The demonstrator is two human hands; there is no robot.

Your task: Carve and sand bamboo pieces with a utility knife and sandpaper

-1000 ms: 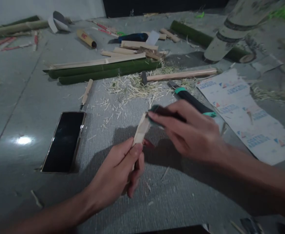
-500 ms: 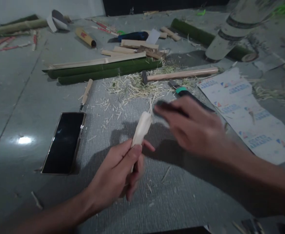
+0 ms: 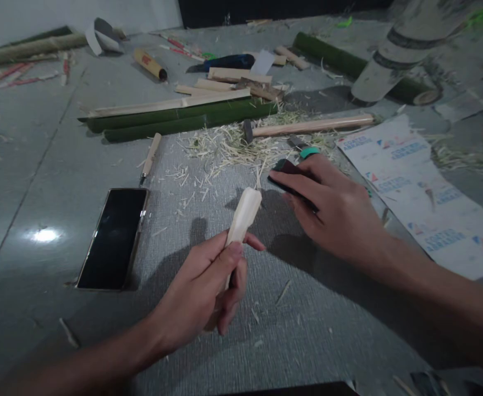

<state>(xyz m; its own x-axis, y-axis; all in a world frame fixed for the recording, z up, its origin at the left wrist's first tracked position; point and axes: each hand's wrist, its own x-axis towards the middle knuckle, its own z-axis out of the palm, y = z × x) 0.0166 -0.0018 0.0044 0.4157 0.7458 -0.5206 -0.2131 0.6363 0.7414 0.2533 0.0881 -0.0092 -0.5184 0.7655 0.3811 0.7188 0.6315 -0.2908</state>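
My left hand is closed around the lower part of a pale carved bamboo piece, which points up and away from me, its end faceted. To the right of that end, my right hand grips a dark flat block with a reddish-brown side. A small gap separates the block from the bamboo piece. Just beyond my right hand lies a tool with a turquoise collar, its handle mostly hidden by the hand. Pale shavings are heaped ahead of both hands.
A phone and a small wooden-handled tool lie left. Farther off are a hammer, split green bamboo and wood offcuts. Printed abrasive sheet lies right, below a standing grey post.
My right hand has drawn the dark block slightly right, away from the bamboo end, and its blur is gone. My left hand keeps its hold. The view has shifted slightly.
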